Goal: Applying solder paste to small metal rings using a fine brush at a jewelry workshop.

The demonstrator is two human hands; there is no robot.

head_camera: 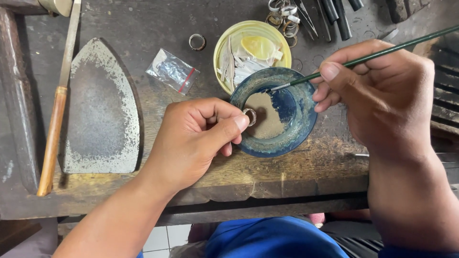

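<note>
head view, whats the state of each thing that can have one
left hand: pinching small ring over blue dish
right hand: gripping thin brush, tip in dish
blue dish: upright, holds tan paste
yellow dish: upright, holds scraps
plastic bag: sealed, lying flat

The left hand (196,138) covers part of the ring (250,116) it pinches. The brush (363,58) handle runs off the right edge. Dark tools (334,16) are cut off at the top. The bag's (172,70) contents are too small to tell.
</note>
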